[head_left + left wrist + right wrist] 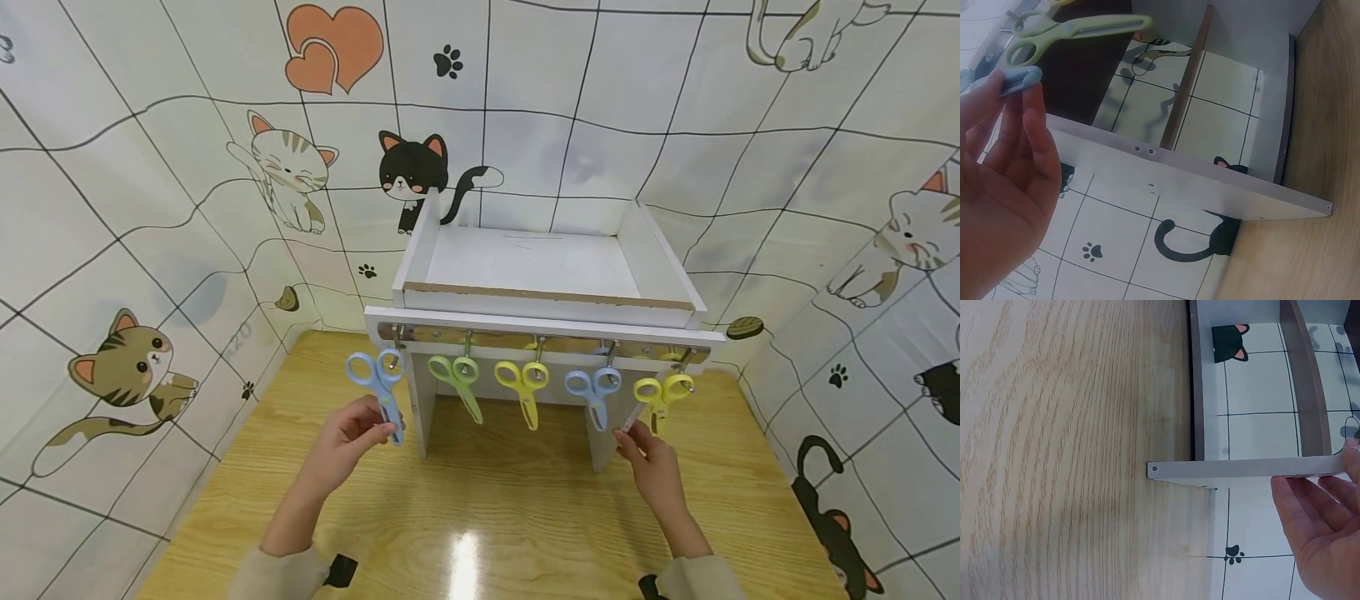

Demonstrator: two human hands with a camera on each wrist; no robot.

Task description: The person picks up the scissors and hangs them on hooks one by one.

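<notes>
My left hand pinches the lower, blade end of a pair of blue scissors, whose handle loops hang at the leftmost hook. In the left wrist view the thumb and fingertips close on the blue end, beside the green scissors. On the right, my right hand grips the front edge of the white shelf's side panel, thumb on the inner face and fingers on the outer. Just above that hand hang yellow scissors. Between the hands hang more yellow scissors and another blue pair.
The white shelf carries a rail with several metal hooks and an open tray top. It stands on a wood-grain table against walls covered in cat-print sheeting.
</notes>
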